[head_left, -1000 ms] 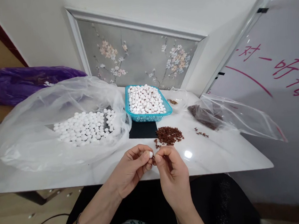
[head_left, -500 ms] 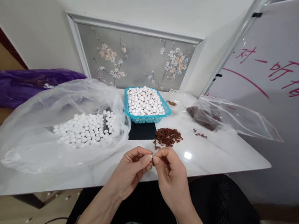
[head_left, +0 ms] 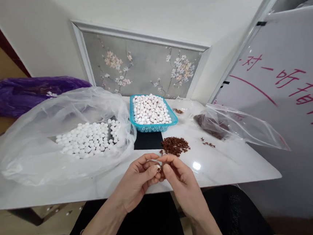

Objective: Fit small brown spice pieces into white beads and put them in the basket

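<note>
My left hand [head_left: 140,181] pinches a small white ball [head_left: 158,166] between thumb and fingers. A tiny brown star-shaped piece shows on the ball's near side. Close against it, my right hand [head_left: 180,179] has its fingers curled, the index fingertip by the left fingers; whatever it grips, if anything, is hidden. Just beyond both hands lies a pile of small brown star-shaped pieces [head_left: 175,145]. Behind the pile, a turquoise basket [head_left: 154,128] is heaped with white balls [head_left: 151,108], several showing brown spots. To the left, a large clear plastic bag [head_left: 32,143] holds many plain white balls [head_left: 87,140].
A zip bag [head_left: 242,124] with brown contents lies at right, with a few loose brown pieces [head_left: 208,144] before it. A small clear bag [head_left: 185,105] is behind. A black flat piece [head_left: 147,141] is under the basket. A purple bag [head_left: 34,93] sits back left; a whiteboard [head_left: 278,132] stands right.
My right thumb has drawn slightly away from the white ball, and the ball's brown piece now shows. The view has tilted a little upward.
</note>
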Tool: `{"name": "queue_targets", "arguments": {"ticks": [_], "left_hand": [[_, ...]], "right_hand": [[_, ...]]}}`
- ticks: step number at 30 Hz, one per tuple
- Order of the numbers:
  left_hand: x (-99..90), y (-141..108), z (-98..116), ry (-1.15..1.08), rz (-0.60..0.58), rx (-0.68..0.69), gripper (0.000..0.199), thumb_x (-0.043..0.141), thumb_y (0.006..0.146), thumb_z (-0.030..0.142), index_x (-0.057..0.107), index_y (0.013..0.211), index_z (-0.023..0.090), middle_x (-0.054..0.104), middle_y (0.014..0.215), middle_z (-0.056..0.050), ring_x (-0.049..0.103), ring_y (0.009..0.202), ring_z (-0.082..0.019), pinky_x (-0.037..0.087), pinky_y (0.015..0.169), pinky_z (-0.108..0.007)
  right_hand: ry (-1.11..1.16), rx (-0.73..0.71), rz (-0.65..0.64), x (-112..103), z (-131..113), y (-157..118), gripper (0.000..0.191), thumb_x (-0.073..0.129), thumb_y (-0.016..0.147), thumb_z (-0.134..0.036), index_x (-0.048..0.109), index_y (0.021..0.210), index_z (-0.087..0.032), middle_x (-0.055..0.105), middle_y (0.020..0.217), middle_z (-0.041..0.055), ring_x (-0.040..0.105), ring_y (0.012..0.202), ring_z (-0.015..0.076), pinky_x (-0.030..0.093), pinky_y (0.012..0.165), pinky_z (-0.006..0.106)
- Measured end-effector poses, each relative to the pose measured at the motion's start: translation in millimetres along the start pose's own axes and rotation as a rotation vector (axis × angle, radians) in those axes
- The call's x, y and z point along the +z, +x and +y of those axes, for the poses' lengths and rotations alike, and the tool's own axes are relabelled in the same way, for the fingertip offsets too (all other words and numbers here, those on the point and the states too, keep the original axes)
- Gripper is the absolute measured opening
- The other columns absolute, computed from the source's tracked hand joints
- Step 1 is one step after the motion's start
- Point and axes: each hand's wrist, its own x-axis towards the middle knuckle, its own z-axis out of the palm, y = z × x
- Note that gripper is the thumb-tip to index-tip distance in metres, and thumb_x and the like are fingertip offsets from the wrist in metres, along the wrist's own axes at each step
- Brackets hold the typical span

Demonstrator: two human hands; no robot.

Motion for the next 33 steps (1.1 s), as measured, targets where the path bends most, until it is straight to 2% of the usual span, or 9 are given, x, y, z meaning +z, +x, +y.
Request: {"name": "queue_targets", "arguments": {"ticks": [3,7,11,16,19,22,27,30,33], "left_hand": [[2.4,-1,3,-0.003,-0.042,-0.004,0.027,0.071,0.073,0.017,0.062,0.098,0.019,0.065,0.075,0.000,0.059,0.064,-0.007,0.047,0.066,-0.018],[2.4,-1,3,-0.016,-0.016,-0.035,0.030,0.073,0.070,0.015,0.061,0.097,0.020,0.067,0.080,0.000,0.060,0.065,-0.007,0.048,0.067,-0.017],[1.0,-2,3,-0.019,-0.037,-0.072,0.028,0.072,0.072,0.020,0.063,0.098,0.019,0.066,0.077,0.000,0.059,0.063,-0.005,0.048,0.067,-0.016],[1.8,-4,4,-0.012,-0.023,-0.074,0.028,0.075,0.069,0.018,0.064,0.094,0.019,0.066,0.073,0.001,0.057,0.058,-0.005,0.046,0.063,-0.015],[1.9,-4,3,0.007,-0.009,-0.064,0.029,0.076,0.067,0.019,0.064,0.094,0.018,0.066,0.075,0.000,0.058,0.062,-0.007,0.046,0.066,-0.017],[0.6,-3,2,0.047,-0.015,-0.055,0.031,0.076,0.067,0.021,0.064,0.095,0.018,0.067,0.079,-0.002,0.059,0.067,-0.009,0.046,0.070,-0.020],[-0.6,-3,1,0.036,-0.045,-0.055,0.032,0.077,0.066,0.022,0.066,0.095,0.018,0.067,0.076,-0.002,0.059,0.066,-0.009,0.045,0.070,-0.020],[0.0,-3,1,0.021,-0.035,-0.060,0.031,0.077,0.065,0.021,0.067,0.094,0.018,0.068,0.081,-0.004,0.061,0.071,-0.012,0.046,0.075,-0.023],[-0.5,-3,0,0.026,-0.047,-0.050,0.029,0.077,0.065,0.018,0.067,0.092,0.018,0.067,0.077,-0.002,0.059,0.066,-0.010,0.046,0.071,-0.022]], "right_hand": [[-0.087,-0.062,-0.069,-7,-4,1,0.024,0.042,0.093,-0.026,0.059,0.110,-0.023,0.057,0.099,0.0046,0.056,0.091,0.0158,0.048,0.082,0.030],[-0.163,-0.070,-0.128,-11,-4,0,0.024,0.047,0.091,-0.022,0.065,0.106,-0.023,0.056,0.093,0.0042,0.057,0.083,0.0153,0.049,0.074,0.029],[-0.144,-0.090,-0.095,-10,-2,-1,0.019,0.051,0.089,-0.020,0.066,0.100,-0.022,0.054,0.087,0.0027,0.056,0.080,0.0145,0.048,0.073,0.028],[-0.108,-0.103,-0.135,-11,-2,-2,0.021,0.048,0.090,-0.020,0.064,0.104,-0.023,0.053,0.091,0.0030,0.056,0.081,0.0143,0.048,0.074,0.027],[-0.116,-0.103,-0.159,-12,-3,-2,0.021,0.049,0.090,-0.021,0.064,0.104,-0.023,0.053,0.092,0.0034,0.056,0.082,0.0144,0.048,0.073,0.027],[-0.111,-0.114,-0.136,-11,-3,-1,0.017,0.050,0.089,-0.022,0.064,0.099,-0.022,0.053,0.089,0.0031,0.056,0.080,0.0147,0.048,0.074,0.028],[-0.070,-0.108,-0.071,-6,3,-2,0.009,0.051,0.088,-0.023,0.060,0.089,-0.020,0.052,0.084,0.0015,0.055,0.076,0.0141,0.047,0.070,0.027],[-0.080,-0.102,-0.012,-2,9,-4,0.009,0.049,0.090,-0.024,0.056,0.085,-0.020,0.051,0.082,0.0015,0.053,0.077,0.0148,0.046,0.070,0.028],[-0.107,-0.137,0.046,3,16,-8,0.012,0.047,0.091,-0.023,0.053,0.080,-0.020,0.050,0.080,0.0007,0.051,0.075,0.0144,0.045,0.068,0.028]]}}
